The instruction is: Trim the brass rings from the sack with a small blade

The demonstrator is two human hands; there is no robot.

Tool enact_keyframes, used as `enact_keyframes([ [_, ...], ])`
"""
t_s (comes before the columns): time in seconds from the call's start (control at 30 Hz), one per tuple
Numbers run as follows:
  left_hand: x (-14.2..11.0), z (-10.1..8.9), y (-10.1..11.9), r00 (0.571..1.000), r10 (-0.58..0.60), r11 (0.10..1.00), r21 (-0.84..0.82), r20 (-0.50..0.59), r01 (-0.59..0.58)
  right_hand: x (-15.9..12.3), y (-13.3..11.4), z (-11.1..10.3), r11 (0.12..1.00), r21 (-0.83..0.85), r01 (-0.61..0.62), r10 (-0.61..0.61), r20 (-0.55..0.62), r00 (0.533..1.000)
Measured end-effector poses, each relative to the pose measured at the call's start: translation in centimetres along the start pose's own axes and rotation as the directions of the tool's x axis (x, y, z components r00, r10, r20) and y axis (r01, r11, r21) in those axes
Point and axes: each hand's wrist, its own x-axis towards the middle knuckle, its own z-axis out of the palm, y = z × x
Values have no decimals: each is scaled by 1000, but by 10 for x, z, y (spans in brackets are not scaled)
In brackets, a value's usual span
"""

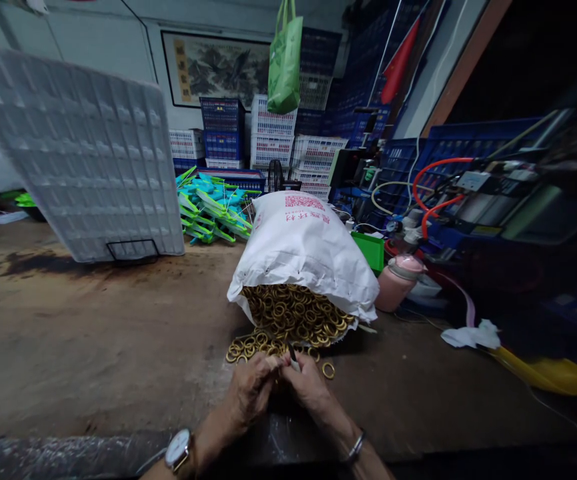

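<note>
My left hand (253,387) and my right hand (308,383) meet at the table's near middle, fingers curled together over a spill of brass rings (248,348). My right hand pinches a thin dark and white tool (293,357) that sticks up between the fingers. What my left fingers pinch is hidden, though they rest among the rings. Just beyond my hands a white sack (303,247) lies on its side, its open mouth full of brass rings (293,313). One loose ring (328,370) lies to the right of my right hand. A watch (178,450) is on my left wrist.
A white moulded tray (78,153) leans upright at the back left. Green-blue plastic parts (208,207) are piled behind the sack, with stacked crates (273,133) beyond. A pink bottle (398,280), a yellow scoop (548,373) and a machine with hoses (468,193) stand at the right.
</note>
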Motion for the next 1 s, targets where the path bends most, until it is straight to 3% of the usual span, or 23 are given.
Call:
enact_keyframes([
  [0.13,-3,-1,-12,971,240,954,181,7,-238,-2,-7,4,998,13,-58,57,51,997],
  [0.27,-9,-5,-17,974,227,937,268,16,-223,-3,-12,5,993,34,-114,111,91,990],
  [0.33,-11,-6,-15,988,152,961,237,-31,-141,-2,-10,5,994,52,-99,95,79,992],
  [0.4,-12,-7,-10,992,-16,987,158,-123,35,1,-8,4,999,-23,-49,50,21,999],
  [0.5,-12,-7,0,913,-343,938,-31,-219,345,3,-7,4,967,-246,65,-93,-106,990],
  [0.57,-14,-6,5,857,-468,883,-161,-217,441,1,-10,6,938,-325,118,-173,-146,974],
  [0.7,-19,-3,9,795,-575,796,-358,-193,489,-9,-18,17,933,-320,165,-195,-63,979],
  [0.83,-24,2,12,799,-581,757,-464,-155,460,-17,-21,30,951,-269,155,-131,106,986],
  [1.0,-27,2,17,796,-590,726,-522,-137,448,-17,-16,35,984,-154,84,-70,94,993],
])
